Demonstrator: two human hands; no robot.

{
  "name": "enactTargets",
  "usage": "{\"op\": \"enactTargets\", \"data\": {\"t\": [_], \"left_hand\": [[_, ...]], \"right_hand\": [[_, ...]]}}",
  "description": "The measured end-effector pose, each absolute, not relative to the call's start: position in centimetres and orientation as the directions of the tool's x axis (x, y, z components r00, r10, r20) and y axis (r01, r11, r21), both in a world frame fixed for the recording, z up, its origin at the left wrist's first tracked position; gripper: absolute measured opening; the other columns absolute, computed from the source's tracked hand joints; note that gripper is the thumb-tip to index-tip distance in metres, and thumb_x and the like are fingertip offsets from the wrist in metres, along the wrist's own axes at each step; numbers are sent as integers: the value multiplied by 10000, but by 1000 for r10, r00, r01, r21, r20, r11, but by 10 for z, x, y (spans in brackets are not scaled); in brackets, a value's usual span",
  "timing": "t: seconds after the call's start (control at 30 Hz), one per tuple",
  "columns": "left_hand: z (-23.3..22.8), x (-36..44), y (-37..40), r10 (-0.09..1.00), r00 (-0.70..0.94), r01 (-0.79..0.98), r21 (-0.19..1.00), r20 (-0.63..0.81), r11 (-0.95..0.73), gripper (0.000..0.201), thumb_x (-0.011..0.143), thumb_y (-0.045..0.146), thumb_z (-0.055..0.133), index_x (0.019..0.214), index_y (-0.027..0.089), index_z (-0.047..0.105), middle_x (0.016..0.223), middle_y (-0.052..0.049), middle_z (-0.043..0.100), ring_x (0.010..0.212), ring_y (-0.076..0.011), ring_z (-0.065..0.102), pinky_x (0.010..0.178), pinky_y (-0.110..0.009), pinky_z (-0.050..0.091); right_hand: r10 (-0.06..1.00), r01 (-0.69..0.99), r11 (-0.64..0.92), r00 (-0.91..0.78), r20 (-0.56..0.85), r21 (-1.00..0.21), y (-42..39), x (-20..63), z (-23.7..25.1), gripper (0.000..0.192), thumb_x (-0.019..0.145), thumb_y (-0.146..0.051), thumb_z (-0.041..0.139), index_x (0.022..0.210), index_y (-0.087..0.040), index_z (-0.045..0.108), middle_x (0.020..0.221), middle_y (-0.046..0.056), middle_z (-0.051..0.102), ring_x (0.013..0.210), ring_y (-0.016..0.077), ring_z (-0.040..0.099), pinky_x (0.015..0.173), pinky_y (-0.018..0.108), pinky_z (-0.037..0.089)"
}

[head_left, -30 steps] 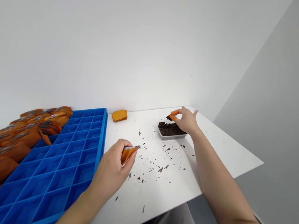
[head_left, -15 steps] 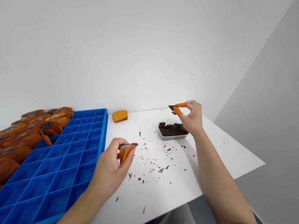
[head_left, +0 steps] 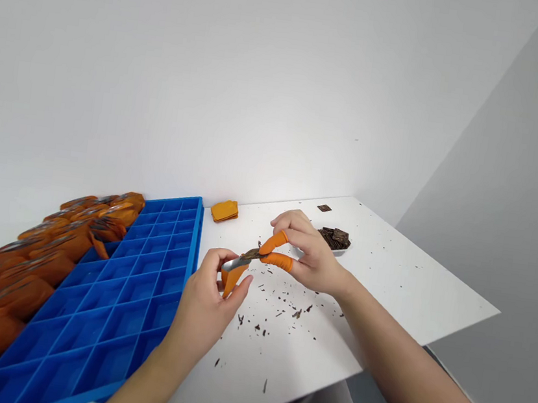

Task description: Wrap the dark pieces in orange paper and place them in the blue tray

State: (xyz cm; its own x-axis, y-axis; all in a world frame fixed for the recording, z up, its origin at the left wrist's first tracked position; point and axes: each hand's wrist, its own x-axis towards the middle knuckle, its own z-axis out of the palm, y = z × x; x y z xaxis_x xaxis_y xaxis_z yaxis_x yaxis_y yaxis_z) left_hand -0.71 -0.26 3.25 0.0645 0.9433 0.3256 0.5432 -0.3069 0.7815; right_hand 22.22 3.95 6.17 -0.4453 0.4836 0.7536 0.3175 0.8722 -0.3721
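Flakes, dark, litter white table; right hand partly blocks view of tray. Pouch: orange, silvery edge, gripped in left hand above table. Right hand pinches thin brown piece between orange-covered fingertips at that edge. Tray: stacked brown squares. Blue divided box: orange pouches along left side.

Blue tray, one. Right of tray: one held pouch, one orange stack, one container, one dark square, two finger cots. Along its left: many orange pouches.
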Motion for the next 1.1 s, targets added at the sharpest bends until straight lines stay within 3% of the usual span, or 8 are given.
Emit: {"op": "enactTargets", "data": {"t": [0.13,0.33,0.57,0.93,1.1], "left_hand": [[29,-8,-2,953,80,560,777,293,-286,340,880,452,726,1121,264,576,1030,2,718,656,-159,647,619,-321,541],[27,-9,-2,956,131,583,760,261,-288,315,904,405,696,1166,270,586,1092,-19,737,840,-211,722,717,-355,562],[27,-10,-2,948,150,587,746,282,-315,285,917,368,682,1163,258,588,1084,-28,746,859,-214,718,783,-387,567],[29,-9,-2,942,152,583,742,300,-330,289,904,369,704,1153,269,598,1152,-25,753,892,-220,738,796,-389,598],[27,-10,-1,931,158,553,751,329,-359,277,914,349,691,1166,274,602,1174,-34,754,1005,-245,743,889,-428,610]], "right_hand": [[476,277,879,-455,752,-389,35,222,63,98,988,-351,722,1054,-280,731,1020,42,574,1101,223,547,1050,462,486],[478,269,878,-488,730,-396,32,224,65,102,979,-346,732,1059,-283,736,1005,37,546,1102,221,541,1050,462,489],[459,238,888,-515,724,-394,30,224,66,115,983,-347,727,1070,-272,736,993,37,547,1065,214,542,1007,440,484],[510,211,854,-521,684,-476,36,222,62,138,954,-386,763,1033,-274,756,949,21,545,987,196,526,948,400,487],[526,289,851,-485,699,-439,35,210,53,153,957,-388,757,1059,-275,774,991,38,549,958,196,528,885,384,506]]}}
